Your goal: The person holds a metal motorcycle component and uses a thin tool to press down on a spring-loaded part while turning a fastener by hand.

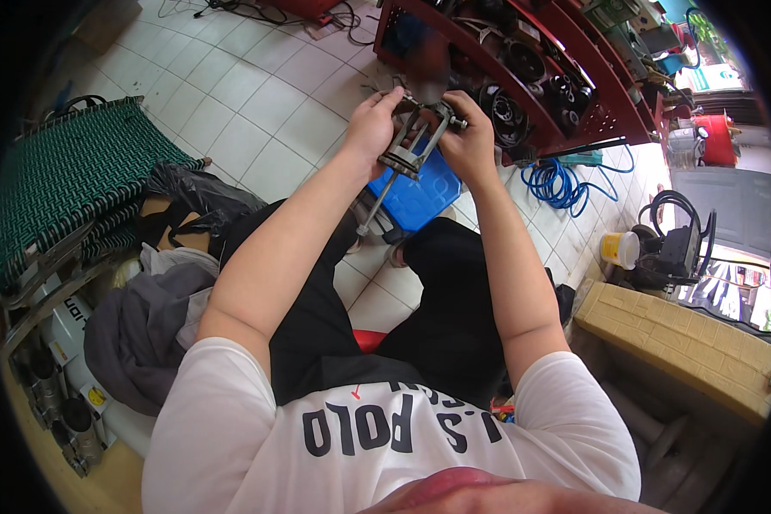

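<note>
I sit with both arms stretched out in front of me. My left hand (373,127) and my right hand (469,137) both grip a dark metal puller tool (413,142) with jaw arms and a long threaded centre rod (375,206) that points down toward my knees. The left hand holds the tool's left side near its top. The right hand holds the upper right end, fingers curled around it. Below the tool lies a blue plastic box (420,195) on the tiled floor between my legs.
A red metal shelf rack (565,81) with pulleys and dark round parts stands ahead. A blue coiled hose (557,184) lies at its foot. A green woven cot (68,184) and a pile of grey cloth (137,330) are at my left, a yellow brick-patterned box (677,338) at my right.
</note>
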Action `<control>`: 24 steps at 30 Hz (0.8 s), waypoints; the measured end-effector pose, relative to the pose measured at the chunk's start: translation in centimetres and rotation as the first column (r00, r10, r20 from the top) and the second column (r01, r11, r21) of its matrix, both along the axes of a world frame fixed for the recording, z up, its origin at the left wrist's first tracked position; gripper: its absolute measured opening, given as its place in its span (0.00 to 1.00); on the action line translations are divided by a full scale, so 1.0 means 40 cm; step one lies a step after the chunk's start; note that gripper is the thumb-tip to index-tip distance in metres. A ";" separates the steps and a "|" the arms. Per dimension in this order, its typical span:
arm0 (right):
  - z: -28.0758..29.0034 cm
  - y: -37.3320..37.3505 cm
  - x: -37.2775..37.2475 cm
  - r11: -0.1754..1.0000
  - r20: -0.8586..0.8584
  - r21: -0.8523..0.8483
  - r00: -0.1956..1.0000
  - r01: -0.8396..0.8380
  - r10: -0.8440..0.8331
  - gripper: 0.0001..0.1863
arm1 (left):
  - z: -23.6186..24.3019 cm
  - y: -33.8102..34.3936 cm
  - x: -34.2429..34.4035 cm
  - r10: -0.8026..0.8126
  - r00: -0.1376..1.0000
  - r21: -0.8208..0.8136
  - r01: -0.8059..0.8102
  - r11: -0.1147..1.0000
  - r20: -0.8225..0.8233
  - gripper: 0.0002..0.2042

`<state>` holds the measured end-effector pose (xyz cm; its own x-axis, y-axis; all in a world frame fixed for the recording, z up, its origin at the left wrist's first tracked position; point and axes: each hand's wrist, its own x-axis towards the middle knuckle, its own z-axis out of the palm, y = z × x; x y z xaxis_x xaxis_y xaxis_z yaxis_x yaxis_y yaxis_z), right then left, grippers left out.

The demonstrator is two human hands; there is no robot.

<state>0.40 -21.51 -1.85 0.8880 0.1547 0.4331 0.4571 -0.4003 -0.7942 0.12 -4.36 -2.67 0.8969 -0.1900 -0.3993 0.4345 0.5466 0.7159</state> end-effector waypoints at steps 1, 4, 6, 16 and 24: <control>-0.001 0.000 0.001 1.000 0.005 0.000 1.000 -0.001 0.001 0.17 | -0.002 -0.001 0.001 0.000 1.000 0.000 0.000 1.000 -0.001 0.13; -0.003 0.000 0.000 1.000 0.032 0.000 0.999 -0.002 0.002 0.17 | -0.002 -0.004 0.000 0.020 0.999 -0.011 -0.020 1.000 0.027 0.13; -0.004 0.000 -0.002 1.000 0.029 0.009 1.000 -0.001 0.000 0.17 | 0.007 -0.005 -0.002 0.031 0.999 -0.046 -0.032 0.998 -0.018 0.13; -0.005 -0.009 0.004 0.999 0.020 -0.042 0.999 -0.030 0.031 0.19 | -0.006 -0.009 -0.004 0.032 0.998 -0.016 -0.032 0.999 -0.048 0.14; -0.009 -0.002 0.005 1.000 0.009 -0.028 1.000 -0.001 0.001 0.20 | -0.021 -0.008 0.001 0.027 0.999 -0.018 -0.027 0.999 -0.031 0.13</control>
